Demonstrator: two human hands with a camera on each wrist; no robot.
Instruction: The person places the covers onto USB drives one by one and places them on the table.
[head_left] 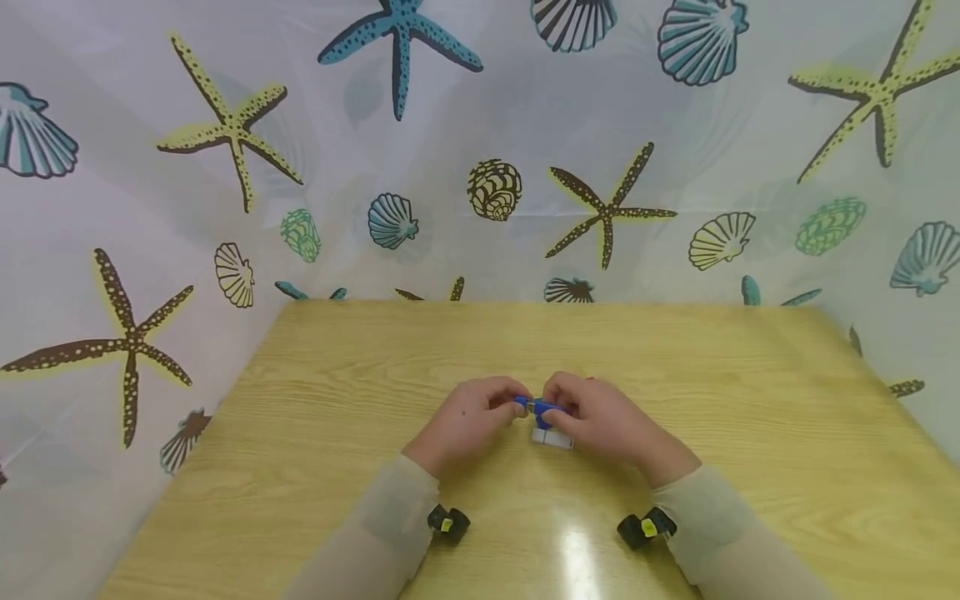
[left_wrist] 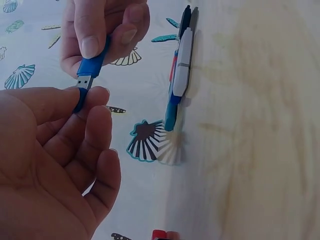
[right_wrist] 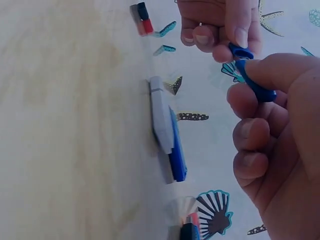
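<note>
Between the tips of its thumb and fingers, my left hand (head_left: 467, 415) pinches a small blue cap (left_wrist: 80, 99). Just across from it, my right hand (head_left: 611, 421) grips the blue body of a USB flash drive (left_wrist: 93, 65) between thumb and fingers. The drive's metal connector (left_wrist: 84, 82) shows between body and cap in the left wrist view; whether the cap still covers its tip I cannot tell. Below the hands a white stick-shaped piece (head_left: 552, 438) lies on the table, with a blue piece (right_wrist: 177, 157) right beside it.
A red and dark piece (right_wrist: 144, 19) lies past my left hand, and another red and dark piece (right_wrist: 190, 231) lies on the right side. The wooden table (head_left: 360, 350) meets a shell-and-starfish patterned cloth (head_left: 450, 150) at the back and sides.
</note>
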